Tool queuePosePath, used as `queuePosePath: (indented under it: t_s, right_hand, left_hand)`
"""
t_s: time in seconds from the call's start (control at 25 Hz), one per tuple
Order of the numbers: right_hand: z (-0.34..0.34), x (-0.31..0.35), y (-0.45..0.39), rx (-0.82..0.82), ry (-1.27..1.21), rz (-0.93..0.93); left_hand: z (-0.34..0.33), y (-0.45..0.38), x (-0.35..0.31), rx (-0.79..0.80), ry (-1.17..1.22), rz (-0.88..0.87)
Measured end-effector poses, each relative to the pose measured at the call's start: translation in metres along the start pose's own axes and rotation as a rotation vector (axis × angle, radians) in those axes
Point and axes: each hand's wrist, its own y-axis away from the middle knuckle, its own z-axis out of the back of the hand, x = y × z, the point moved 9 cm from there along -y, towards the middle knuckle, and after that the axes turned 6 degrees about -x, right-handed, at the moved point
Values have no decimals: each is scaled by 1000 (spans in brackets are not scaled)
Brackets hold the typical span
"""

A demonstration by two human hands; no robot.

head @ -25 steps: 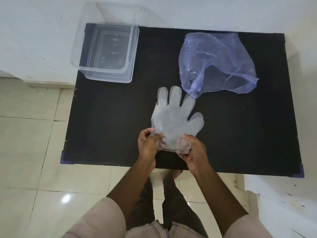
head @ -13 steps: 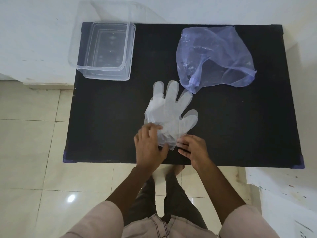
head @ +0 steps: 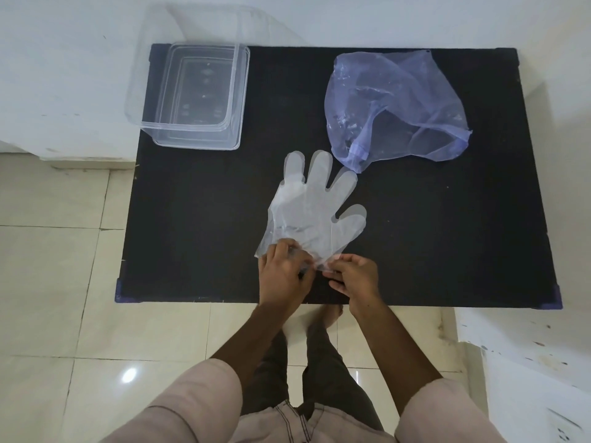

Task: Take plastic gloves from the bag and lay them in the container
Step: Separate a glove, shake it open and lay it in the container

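A clear plastic glove [head: 311,207] lies flat on the black table [head: 192,235], fingers pointing away from me. My left hand [head: 283,276] presses down on the glove's cuff, its fingers pinching the plastic. My right hand [head: 353,276] pinches the cuff's right corner. A crumpled bluish plastic bag [head: 393,107] lies at the back right, its mouth near the glove's fingertips. The clear rectangular container [head: 198,94] stands at the table's back left corner and looks empty.
A white wall runs behind the table and a white ledge [head: 524,340] stands at the right. Beige tiled floor [head: 57,266] lies to the left and below. My legs and feet show under the table's near edge.
The glove was held up by its cuff a second ago; now it lies flat on the table. Both hands came down onto the cuff, the left hand laid over it.
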Motion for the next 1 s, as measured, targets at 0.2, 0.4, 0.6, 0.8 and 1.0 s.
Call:
queuePosePath:
  t_s: [0.2,0.4,0.6,0.8,1.0]
  right_hand:
    - [13,27,3,-156,386,315]
    - [-21,90,58,-331,905,1287]
    - [-56,99,31,5,1132,1091]
    - [-40,99,15,85,650,915]
    - [-40,86,9,105,625,836]
  left_hand:
    - [20,-15,9,-75,68,74]
    - [35,-34,-13,-71,-31,-172]
    - [51,-37,-19,-131,-12,-156]
    - [35,42,-45,-32,89,-494]
    - [-3,44,-23,111,-180,-403]
